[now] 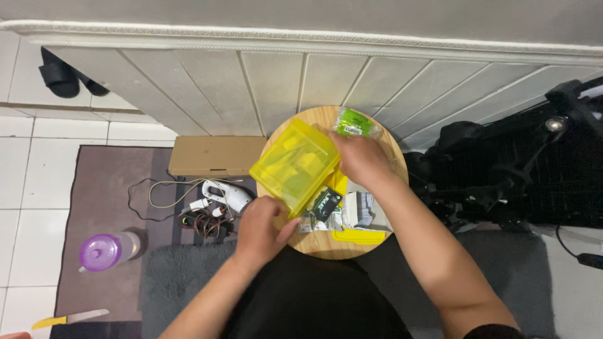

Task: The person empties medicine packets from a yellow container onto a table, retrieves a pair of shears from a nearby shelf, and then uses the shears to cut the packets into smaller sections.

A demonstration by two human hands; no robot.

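My left hand [262, 227] is sitting low in the middle of the frame, fingers curling around the near corner of the yellow lid [295, 165] and gripping it, thumb poking out toward the right. That translucent lid is tilting up over the left side of the round wooden table [326, 242], just above centre of the frame. Under it, the yellow box [358, 236] is lying open on the table, and I'm seeing small packets [326, 204] and folded papers [367, 210] crowding inside it. My right hand [361, 160] is reaching in from the lower right, knuckles up, fingers bending down at the lid's far right edge; whether they're pinching anything I cannot tell. Just beyond those fingers, a green packet [353, 123] is resting at the table's far rim. Off to the left on the floor, a white gadget [229, 194] is lying in a tangle of cables [201, 220], with a cardboard box [213, 155] behind it against the panelled wall [282, 75]. At lower left, a purple-lidded bottle [103, 251] and a yellow-handled knife [69, 319] are lying on the mat. A black stroller [521, 169] is filling the right side.
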